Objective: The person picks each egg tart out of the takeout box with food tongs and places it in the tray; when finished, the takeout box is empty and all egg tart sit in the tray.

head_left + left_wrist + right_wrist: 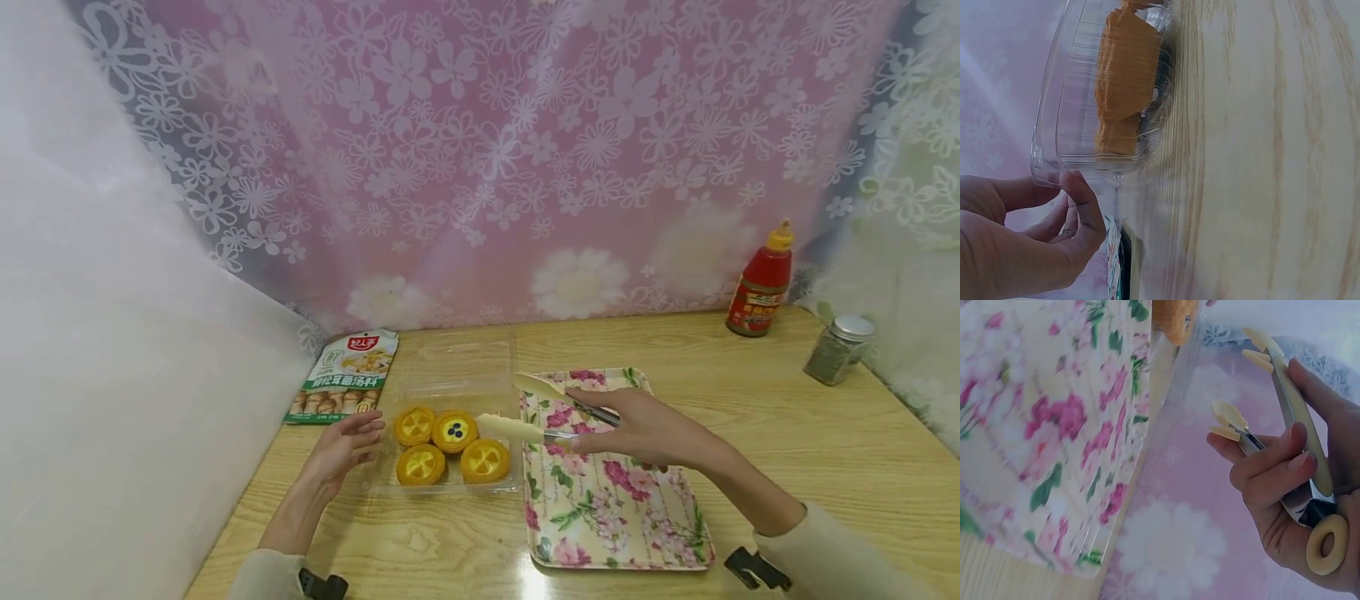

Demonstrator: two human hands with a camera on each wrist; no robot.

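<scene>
My left hand (pixel 341 454) is at the left side of a clear plastic box (pixel 480 487), its thumb and fingertips pinching the rim (pixel 1047 178) in the left wrist view. Several round golden tarts sit in the box; one tart (pixel 454 431) carries dark blue berries, and a cross-marked tart (pixel 485 461) lies at the front right. My right hand (pixel 637 425) grips food tongs (pixel 1300 419) with cream-coloured tips and a ring at the handle end. The tongs' arms are spread, with nothing between the tips, above the tray's left side and pointing toward the tarts.
A floral rectangular tray (pixel 600 533) lies right of the box, whose clear lid (pixel 461 358) is folded back. A green-and-white food pouch (pixel 345 375) lies at the left. A red sauce bottle (pixel 761 287) and a spice jar (pixel 838 350) stand at the right back.
</scene>
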